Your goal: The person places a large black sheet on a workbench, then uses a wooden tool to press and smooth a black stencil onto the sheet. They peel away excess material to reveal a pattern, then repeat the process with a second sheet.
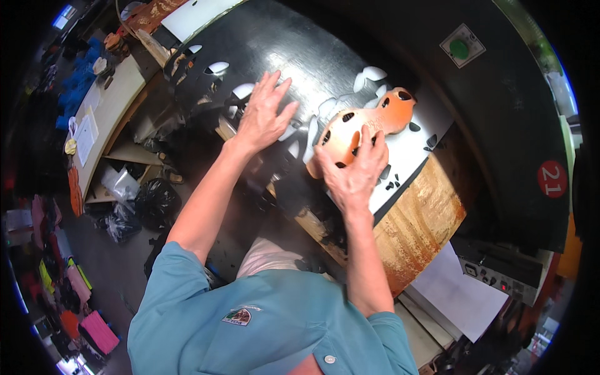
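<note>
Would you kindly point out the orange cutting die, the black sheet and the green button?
orange cutting die (387, 115): head view, upper lobe.
black sheet (281, 44): head view, bare glossy area.
green button (459, 48): head view, centre.

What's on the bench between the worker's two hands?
In the head view, between the left hand and the right hand lies only the black sheet with shoe-part cut-outs showing white. The right hand rests on an orange cutting die.

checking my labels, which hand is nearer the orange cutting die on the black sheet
Right. The right hand rests on the orange cutting die, fingers over its lower end. The left hand lies flat on the black sheet, off to the die's left.
</note>
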`<state>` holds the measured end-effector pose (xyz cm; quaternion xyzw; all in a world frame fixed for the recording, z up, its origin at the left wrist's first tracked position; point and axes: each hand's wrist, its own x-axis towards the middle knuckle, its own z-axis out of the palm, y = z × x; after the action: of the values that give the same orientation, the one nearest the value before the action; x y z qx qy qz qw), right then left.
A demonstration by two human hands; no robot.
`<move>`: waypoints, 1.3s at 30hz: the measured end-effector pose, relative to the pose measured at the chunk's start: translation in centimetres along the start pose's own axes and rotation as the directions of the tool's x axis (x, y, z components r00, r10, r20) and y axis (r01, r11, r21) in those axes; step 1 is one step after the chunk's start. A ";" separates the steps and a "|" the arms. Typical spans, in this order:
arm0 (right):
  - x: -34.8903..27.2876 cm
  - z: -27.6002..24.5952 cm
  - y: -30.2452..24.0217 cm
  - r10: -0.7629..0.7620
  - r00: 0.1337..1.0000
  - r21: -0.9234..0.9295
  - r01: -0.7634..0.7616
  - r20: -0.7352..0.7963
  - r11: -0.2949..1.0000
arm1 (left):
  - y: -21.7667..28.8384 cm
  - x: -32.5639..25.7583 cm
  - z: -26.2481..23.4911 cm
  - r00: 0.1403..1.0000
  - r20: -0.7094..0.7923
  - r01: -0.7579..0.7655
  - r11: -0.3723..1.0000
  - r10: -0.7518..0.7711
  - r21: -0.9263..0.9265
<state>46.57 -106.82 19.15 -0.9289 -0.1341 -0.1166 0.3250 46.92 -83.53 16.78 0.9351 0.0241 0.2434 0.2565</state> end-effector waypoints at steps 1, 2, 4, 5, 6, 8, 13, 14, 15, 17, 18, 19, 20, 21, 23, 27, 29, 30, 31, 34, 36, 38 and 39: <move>0.0 1.5 -0.9 0.050 0.998 -0.140 -0.044 0.034 0.989 | -0.7 0.5 0.8 0.998 0.060 0.022 0.998 -0.026 0.051; -0.1 2.4 -1.3 0.061 0.998 -0.185 -0.062 -0.012 0.981 | -1.1 0.5 1.4 0.988 0.151 -0.071 0.969 0.035 0.236; 0.1 3.6 -1.4 0.076 0.994 -0.150 -0.087 -0.074 0.985 | -1.5 0.3 2.1 0.990 0.071 -0.139 0.964 0.126 0.225; 0.1 3.5 -1.1 0.041 0.993 -0.154 -0.059 -0.114 0.986 | -1.6 0.0 2.2 0.990 0.080 -0.131 0.972 0.117 0.194; 0.3 3.0 -0.7 0.043 0.996 -0.132 -0.053 -0.080 0.990 | -1.7 -0.1 2.3 0.990 0.069 -0.137 0.974 0.127 0.181; 0.5 1.1 0.5 0.024 1.000 -0.166 -0.023 0.005 0.986 | -1.8 -0.3 2.3 0.991 0.094 -0.113 0.978 0.098 0.174; -0.2 -3.3 2.0 0.050 0.991 -0.164 -0.028 0.126 0.986 | -1.4 -0.2 1.4 0.989 0.123 -0.100 0.978 0.078 0.181; -0.5 -3.0 1.9 0.086 0.988 -0.161 -0.064 0.130 0.985 | -1.4 -0.1 1.2 0.987 0.152 -0.084 0.975 0.052 0.207; -0.8 -2.2 1.8 0.119 0.987 -0.146 -0.102 0.108 0.984 | -1.5 0.1 0.9 0.983 0.173 -0.086 0.979 0.054 0.186; -1.0 -0.2 1.7 0.104 0.993 -0.082 -0.108 -0.051 0.991 | -2.1 1.3 1.0 0.969 0.248 -0.060 0.973 0.003 0.221; -1.3 0.6 1.7 0.133 0.988 -0.175 -0.146 -0.082 0.974 | -2.7 2.2 1.3 0.970 0.242 -0.077 0.982 0.034 0.171; -1.4 1.0 1.9 0.185 0.981 -0.166 -0.194 -0.065 0.967 | -3.5 3.2 1.7 0.969 0.231 -0.117 0.989 0.093 0.091; -1.3 1.2 1.9 0.171 0.982 -0.201 -0.183 -0.074 0.962 | -4.4 4.3 2.3 0.966 0.221 -0.157 0.984 0.134 0.087; -1.3 1.0 2.1 0.193 0.981 -0.148 -0.193 -0.016 0.970 | -5.4 5.5 3.0 0.975 0.186 -0.144 0.985 0.124 0.098; -1.1 -0.2 2.2 0.177 0.982 -0.059 -0.173 0.065 0.983 | -7.3 6.2 4.6 0.966 0.205 -0.222 0.917 0.160 0.332; -1.5 -5.4 4.7 0.062 0.995 0.222 -0.078 0.077 0.972 | -9.9 6.7 5.6 0.969 0.189 -0.216 0.921 0.160 0.326; -3.8 -9.1 7.9 0.348 0.933 0.427 -0.278 -0.092 0.860 | -10.4 6.7 5.5 0.967 0.173 -0.235 0.924 0.189 0.302; -5.3 -11.4 10.4 0.371 0.886 0.430 -0.231 -0.278 0.873 | -10.4 6.8 5.4 0.967 0.197 -0.217 0.929 0.162 0.299; -5.9 -14.1 14.1 0.506 0.788 0.455 -0.329 -0.351 0.828 | -10.5 6.9 5.3 0.967 0.184 -0.224 0.930 0.175 0.293; -7.8 -21.7 24.2 0.556 0.327 0.513 -0.214 -0.764 0.831 | -10.6 7.2 5.2 0.967 0.208 -0.208 0.931 0.149 0.300; -8.9 -27.0 29.8 0.662 0.125 0.636 -0.198 -0.739 0.746 | -10.8 7.4 5.2 0.966 0.209 -0.212 0.933 0.155 0.290; -9.2 -31.4 33.8 0.730 0.023 0.716 -0.176 -0.683 0.676 | -11.2 7.4 5.2 0.968 0.206 -0.200 0.934 0.141 0.297; -9.2 -33.2 35.3 0.770 -0.014 0.759 -0.182 -0.638 0.625 | -11.3 7.4 5.2 0.965 0.211 -0.210 0.937 0.154 0.280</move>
<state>45.09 -156.06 21.46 -0.5121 0.4182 -0.4979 0.5612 56.83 -74.91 10.58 0.9799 -0.0502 0.1716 0.0888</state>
